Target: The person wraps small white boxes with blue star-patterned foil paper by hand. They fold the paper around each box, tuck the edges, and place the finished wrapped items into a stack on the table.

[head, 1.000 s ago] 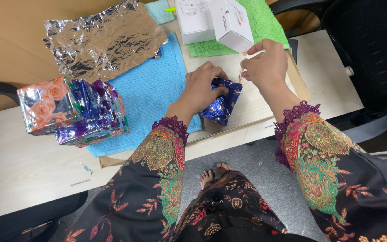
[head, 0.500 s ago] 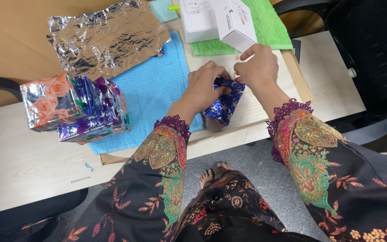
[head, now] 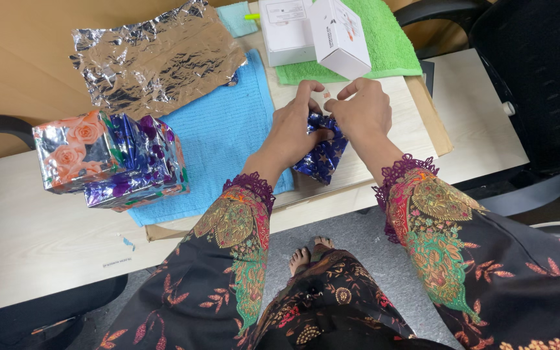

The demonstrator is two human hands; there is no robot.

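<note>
A small parcel in shiny blue star-patterned wrap (head: 323, 157) lies on the wooden table (head: 34, 220). My left hand (head: 297, 126) grips its left side and top. My right hand (head: 358, 110) presses on its upper right edge, thumb and forefinger pinched together right above the wrap, next to my left forefinger. Whether something small, such as a bit of clear tape, sits between those fingers is too small to tell. Both hands meet over the parcel's top.
Two wrapped boxes (head: 108, 162) in floral foil stand at the left on a blue towel (head: 221, 129). A crumpled silver foil sheet (head: 157, 55) lies behind. White boxes (head: 315, 32) rest on a green towel (head: 390, 39). A black chair (head: 533, 78) stands at the right.
My right hand has come down from above the table onto the parcel's top edge, closing against my left hand. The parcel has stayed in place.
</note>
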